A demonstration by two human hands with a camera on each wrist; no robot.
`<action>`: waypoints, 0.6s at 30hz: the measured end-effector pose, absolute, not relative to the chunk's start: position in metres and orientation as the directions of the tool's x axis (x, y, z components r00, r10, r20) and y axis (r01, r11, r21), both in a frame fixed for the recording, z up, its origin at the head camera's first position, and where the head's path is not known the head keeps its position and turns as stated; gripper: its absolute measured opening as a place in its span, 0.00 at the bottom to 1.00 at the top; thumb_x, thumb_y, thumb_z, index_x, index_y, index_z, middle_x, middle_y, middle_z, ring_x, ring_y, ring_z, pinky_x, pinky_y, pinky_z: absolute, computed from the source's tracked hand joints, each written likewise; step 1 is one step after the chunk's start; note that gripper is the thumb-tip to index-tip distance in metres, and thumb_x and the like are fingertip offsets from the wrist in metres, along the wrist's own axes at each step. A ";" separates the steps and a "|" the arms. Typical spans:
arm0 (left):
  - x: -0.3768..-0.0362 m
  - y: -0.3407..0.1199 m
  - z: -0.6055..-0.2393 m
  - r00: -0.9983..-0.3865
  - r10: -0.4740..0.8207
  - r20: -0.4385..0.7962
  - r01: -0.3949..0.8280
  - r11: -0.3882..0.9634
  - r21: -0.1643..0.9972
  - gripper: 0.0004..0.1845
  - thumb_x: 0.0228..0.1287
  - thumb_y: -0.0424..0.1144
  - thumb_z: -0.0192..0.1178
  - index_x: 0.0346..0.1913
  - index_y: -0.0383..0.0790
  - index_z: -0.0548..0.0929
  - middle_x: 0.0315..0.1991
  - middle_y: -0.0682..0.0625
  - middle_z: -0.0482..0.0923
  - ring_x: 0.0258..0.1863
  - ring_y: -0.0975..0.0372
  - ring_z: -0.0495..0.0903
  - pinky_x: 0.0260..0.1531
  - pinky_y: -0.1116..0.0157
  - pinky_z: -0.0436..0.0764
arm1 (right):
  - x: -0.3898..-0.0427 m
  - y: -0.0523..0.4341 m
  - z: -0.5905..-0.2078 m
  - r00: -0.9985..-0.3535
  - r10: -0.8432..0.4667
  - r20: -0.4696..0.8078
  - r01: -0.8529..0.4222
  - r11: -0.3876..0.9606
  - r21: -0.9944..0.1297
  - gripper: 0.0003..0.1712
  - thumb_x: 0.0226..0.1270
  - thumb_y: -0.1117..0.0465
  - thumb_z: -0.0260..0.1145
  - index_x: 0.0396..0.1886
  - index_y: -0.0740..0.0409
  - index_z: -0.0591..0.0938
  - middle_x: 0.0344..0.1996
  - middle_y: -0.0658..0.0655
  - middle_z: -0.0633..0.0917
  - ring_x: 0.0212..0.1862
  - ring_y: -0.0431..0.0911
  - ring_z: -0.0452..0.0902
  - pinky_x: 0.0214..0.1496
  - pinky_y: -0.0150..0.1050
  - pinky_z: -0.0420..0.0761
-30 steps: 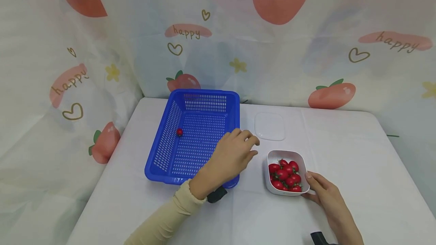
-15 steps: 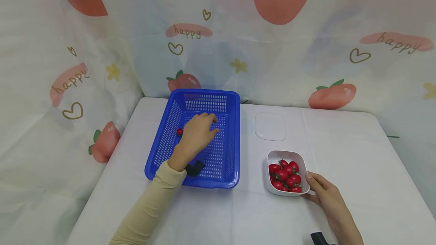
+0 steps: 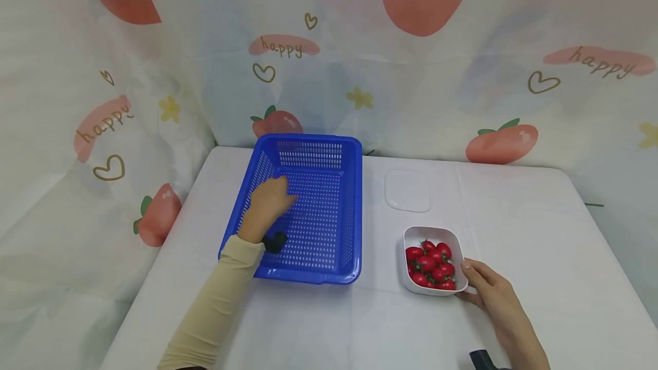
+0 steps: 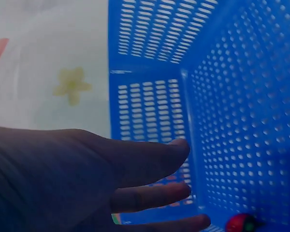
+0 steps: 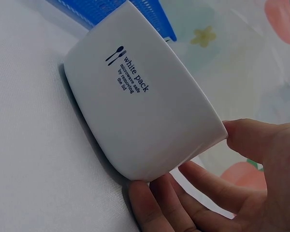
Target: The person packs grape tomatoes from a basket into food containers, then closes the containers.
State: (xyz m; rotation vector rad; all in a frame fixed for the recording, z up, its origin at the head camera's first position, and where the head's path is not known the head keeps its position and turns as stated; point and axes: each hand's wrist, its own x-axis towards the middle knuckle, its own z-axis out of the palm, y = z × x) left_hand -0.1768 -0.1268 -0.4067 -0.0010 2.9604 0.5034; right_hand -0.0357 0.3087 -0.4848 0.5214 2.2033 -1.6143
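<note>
My left hand [image 3: 268, 203] reaches down inside the blue basket [image 3: 309, 224], near its left wall. In the left wrist view its fingers extend fairly straight with nothing between them. One red cherry tomato [image 4: 240, 224] lies on the basket floor just beyond the fingertips; in the head view the hand hides it. My right hand [image 3: 497, 300] grips the near right corner of a white plastic food box [image 5: 135, 108], thumb at the rim and fingers low on the side. Several cherry tomatoes [image 3: 430, 265] with green stems lie in the box.
A clear, flat lid [image 3: 408, 190] lies on the white-covered table [image 3: 524, 221], behind the box and right of the basket. Fruit-printed cloth [image 3: 411, 90] hangs at the back and left.
My left hand has moved left from the basket's right rim, across the basket and down to where the lone tomato lies. My right hand and the box have stayed in place.
</note>
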 end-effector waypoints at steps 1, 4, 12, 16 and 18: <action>-0.178 -0.129 -0.409 -0.989 0.019 -0.148 -0.031 0.944 0.329 0.26 0.73 0.43 0.63 0.65 0.27 0.77 0.55 0.33 0.85 0.52 0.42 0.87 0.52 0.44 0.86 | -0.036 0.309 -0.485 -0.868 0.083 -0.489 0.491 0.280 -0.825 0.49 0.79 0.34 0.55 0.81 0.66 0.59 0.80 0.69 0.60 0.44 0.16 0.76 0.52 0.30 0.87; -0.180 -0.133 -0.413 -0.983 0.002 -0.186 -0.060 0.943 0.326 0.30 0.73 0.44 0.63 0.69 0.26 0.73 0.60 0.30 0.82 0.58 0.39 0.84 0.58 0.41 0.83 | -0.036 0.308 -0.485 -0.871 0.087 -0.484 0.488 0.281 -0.827 0.49 0.79 0.34 0.55 0.81 0.66 0.59 0.80 0.69 0.61 0.44 0.17 0.76 0.52 0.30 0.87; -0.184 -0.136 -0.419 -0.978 0.023 -0.209 -0.050 0.940 0.336 0.27 0.72 0.39 0.62 0.66 0.22 0.74 0.57 0.29 0.83 0.55 0.41 0.85 0.59 0.44 0.83 | -0.036 0.308 -0.485 -0.874 0.083 -0.479 0.481 0.286 -0.829 0.49 0.79 0.35 0.55 0.81 0.67 0.59 0.80 0.69 0.61 0.43 0.17 0.76 0.52 0.30 0.86; -0.187 -0.138 -0.423 -0.982 0.061 -0.177 -0.008 0.931 0.364 0.17 0.69 0.32 0.61 0.56 0.23 0.80 0.46 0.33 0.86 0.41 0.48 0.85 0.48 0.50 0.86 | -0.036 0.308 -0.485 -0.870 0.085 -0.486 0.489 0.280 -0.826 0.49 0.78 0.34 0.55 0.81 0.66 0.59 0.80 0.69 0.60 0.43 0.17 0.75 0.52 0.30 0.86; -0.189 -0.139 -0.425 -0.985 0.082 -0.153 0.021 0.931 0.365 0.12 0.66 0.29 0.59 0.49 0.25 0.82 0.39 0.37 0.85 0.34 0.53 0.79 0.41 0.54 0.84 | -0.036 0.308 -0.485 -0.868 0.086 -0.489 0.492 0.282 -0.824 0.49 0.78 0.34 0.55 0.81 0.66 0.59 0.80 0.69 0.60 0.43 0.16 0.75 0.52 0.29 0.86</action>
